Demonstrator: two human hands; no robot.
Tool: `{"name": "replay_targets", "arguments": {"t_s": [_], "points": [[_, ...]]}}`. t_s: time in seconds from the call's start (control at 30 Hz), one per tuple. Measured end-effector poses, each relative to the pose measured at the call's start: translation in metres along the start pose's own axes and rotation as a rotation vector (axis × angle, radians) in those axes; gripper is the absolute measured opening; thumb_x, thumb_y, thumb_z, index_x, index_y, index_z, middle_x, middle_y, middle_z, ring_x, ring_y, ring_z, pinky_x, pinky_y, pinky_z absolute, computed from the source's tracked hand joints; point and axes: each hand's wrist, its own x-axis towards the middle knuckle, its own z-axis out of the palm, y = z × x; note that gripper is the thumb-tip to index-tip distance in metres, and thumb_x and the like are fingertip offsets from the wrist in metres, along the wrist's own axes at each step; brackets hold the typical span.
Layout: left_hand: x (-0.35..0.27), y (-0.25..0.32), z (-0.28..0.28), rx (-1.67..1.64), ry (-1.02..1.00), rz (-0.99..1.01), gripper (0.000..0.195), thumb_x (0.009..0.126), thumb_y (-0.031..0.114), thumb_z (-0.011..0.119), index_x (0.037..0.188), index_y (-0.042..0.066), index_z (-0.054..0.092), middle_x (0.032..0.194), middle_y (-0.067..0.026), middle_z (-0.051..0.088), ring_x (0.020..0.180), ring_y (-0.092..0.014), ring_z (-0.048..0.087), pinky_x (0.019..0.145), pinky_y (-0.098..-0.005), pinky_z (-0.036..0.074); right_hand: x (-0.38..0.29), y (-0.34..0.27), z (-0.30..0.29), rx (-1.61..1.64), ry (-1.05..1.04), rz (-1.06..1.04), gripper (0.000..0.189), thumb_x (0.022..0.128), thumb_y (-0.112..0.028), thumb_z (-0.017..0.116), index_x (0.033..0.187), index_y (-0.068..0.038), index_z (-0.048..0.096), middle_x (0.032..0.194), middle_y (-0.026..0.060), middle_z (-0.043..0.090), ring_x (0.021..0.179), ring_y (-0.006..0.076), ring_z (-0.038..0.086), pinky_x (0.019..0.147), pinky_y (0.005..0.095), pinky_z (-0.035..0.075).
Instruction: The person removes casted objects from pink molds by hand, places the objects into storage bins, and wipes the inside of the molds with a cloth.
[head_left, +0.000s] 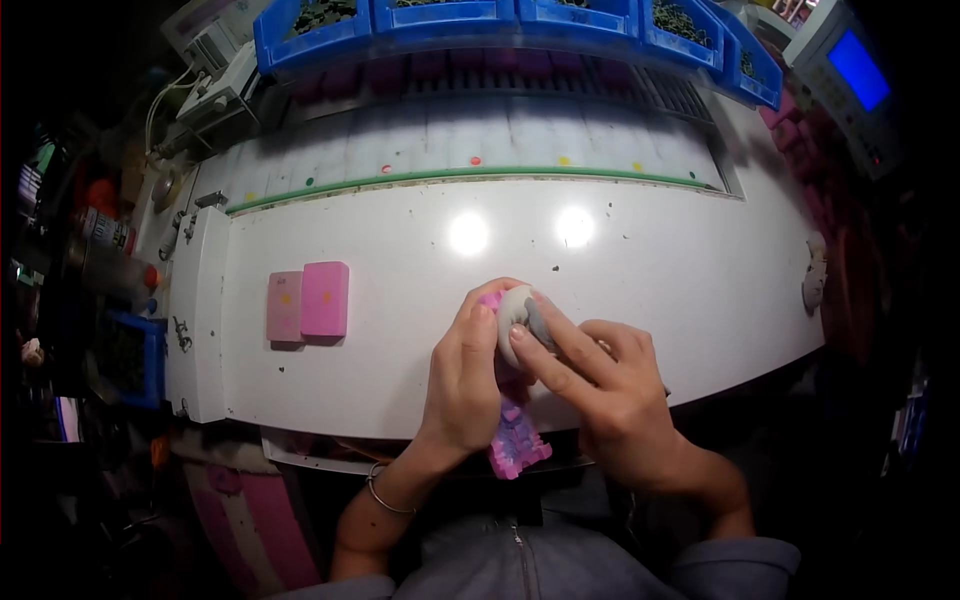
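Note:
My left hand (469, 360) is closed around a pink rubber-like mold (517, 442), whose hollowed end hangs below the palm, over the worktable's near edge. A rounded pale grey-white pouch or pad (516, 311) rests against the mold between my hands. My right hand (600, 375) presses its fingertips on this pad, with a darker grey patch beside them. What lies under the pad is hidden. To the left, two pink blocks (325, 300) stand side by side on the white worktable (390, 247).
Blue bins (450, 13) of small parts line the back, above a recessed conveyor-like strip (465, 139) with a green edge. A white metal fixture (199, 315) stands at the left. At the upper right is a device with a lit blue screen (859, 70); small dark crumbs dot the tabletop.

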Motion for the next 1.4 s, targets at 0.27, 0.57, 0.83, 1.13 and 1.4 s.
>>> {"name": "replay_targets", "arguments": {"t_s": [0.27,0.57,0.83,1.13,1.4], "points": [[0.002,-0.006,-0.006,0.045,0.004,0.077,0.041,0.098,0.024,0.022,0.115,-0.003,0.048,0.094,-0.0126,0.056,0.079,-0.017,0.055,0.073,-0.0261,0.045,-0.013,-0.006,0.015,-0.219,0.118,-0.083,0.036,0.072,-0.018,0.064,0.109,-0.017,0.067,0.115,-0.0006,0.062,0.087,0.0190,0.051,0.076,0.0304,0.037],[0.002,-0.002,-0.007,-0.038,0.006,0.015,0.041,0.099,0.024,0.022,0.114,-0.003,0.048,0.095,-0.0123,0.057,0.086,-0.016,0.053,0.080,-0.0272,0.043,-0.007,-0.008,0.014,-0.204,0.105,-0.134,0.038,0.073,-0.014,0.059,0.111,-0.016,0.066,0.120,0.0035,0.059,0.086,0.0188,0.052,0.077,0.0300,0.036],[0.005,0.001,0.004,-0.046,0.236,0.294,0.044,0.100,0.033,0.032,0.111,-0.003,0.055,0.084,-0.0075,0.061,0.066,-0.011,0.056,0.063,-0.0218,0.047,-0.020,-0.012,0.009,-0.003,-0.113,-0.098,0.049,0.070,-0.009,0.058,0.119,-0.013,0.059,0.129,0.0070,0.052,0.082,0.0198,0.049,0.076,0.0304,0.038],[0.008,-0.004,-0.003,-0.189,0.205,0.236,0.049,0.099,0.037,0.031,0.100,-0.005,0.056,0.074,-0.0083,0.058,0.059,-0.010,0.054,0.056,-0.0223,0.045,-0.027,-0.018,0.004,-0.115,-0.069,-0.103,0.040,0.070,-0.013,0.059,0.109,-0.016,0.067,0.118,0.0020,0.060,0.089,0.0216,0.051,0.076,0.0304,0.036],[0.000,-0.018,-0.011,-0.226,-0.150,0.247,0.066,0.095,0.051,0.032,0.118,-0.007,0.053,0.085,-0.0098,0.062,0.071,-0.013,0.058,0.066,-0.0236,0.047,-0.024,-0.005,0.010,0.202,0.205,-0.065,0.041,0.062,0.003,0.060,0.103,-0.002,0.066,0.107,0.0143,0.061,0.080,0.0239,0.055,0.069,0.0290,0.046]]}}
